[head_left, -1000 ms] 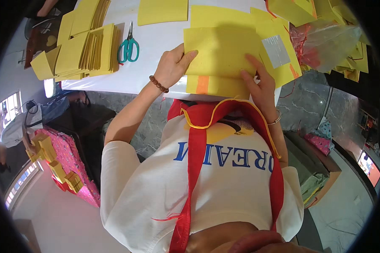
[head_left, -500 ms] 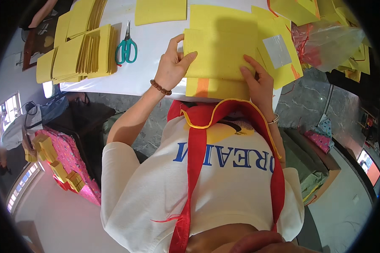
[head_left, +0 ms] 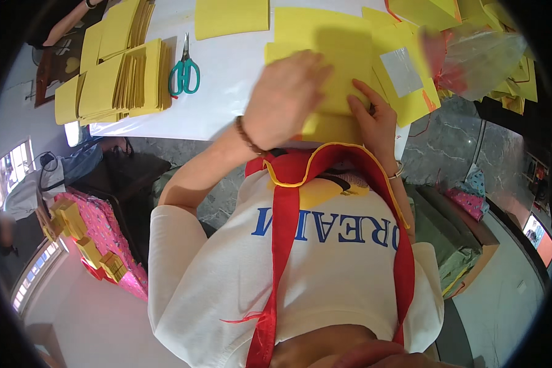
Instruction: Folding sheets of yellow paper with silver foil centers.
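A folded yellow paper sheet lies at the table's near edge, over other yellow sheets. My left hand is smeared by motion above the left part of this sheet, so its fingers cannot be made out. At the sheet's right edge, my right hand grips the paper with its thumb and bent fingers. Most of the orange strip at the lower fold is hidden by my left hand. To the right lies a yellow sheet carrying a silvery rectangular patch.
Teal-handled scissors lie left of my hands. Stacks of folded yellow paper stand at the table's left. A clear plastic bag and more yellow pieces fill the right. Another person's arm shows at the upper left.
My left hand has let go of the sheet's left edge and swung right across it. My right hand has stayed at the right edge.
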A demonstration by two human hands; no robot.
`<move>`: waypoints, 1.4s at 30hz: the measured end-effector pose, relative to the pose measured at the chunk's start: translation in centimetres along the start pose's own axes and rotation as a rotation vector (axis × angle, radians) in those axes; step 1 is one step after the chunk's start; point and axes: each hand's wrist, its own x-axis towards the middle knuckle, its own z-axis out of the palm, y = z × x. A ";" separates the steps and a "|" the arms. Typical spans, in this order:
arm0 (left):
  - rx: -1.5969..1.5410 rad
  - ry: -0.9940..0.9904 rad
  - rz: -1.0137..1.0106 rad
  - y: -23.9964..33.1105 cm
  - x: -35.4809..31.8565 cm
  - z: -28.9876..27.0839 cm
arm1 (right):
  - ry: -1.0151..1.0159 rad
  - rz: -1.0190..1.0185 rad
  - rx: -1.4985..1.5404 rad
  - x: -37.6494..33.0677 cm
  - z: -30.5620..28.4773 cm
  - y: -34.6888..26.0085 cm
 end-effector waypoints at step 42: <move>-0.253 -0.273 0.071 -2.7 -3.3 1.4 | -0.453 -0.030 0.645 -2.1 -1.0 1.0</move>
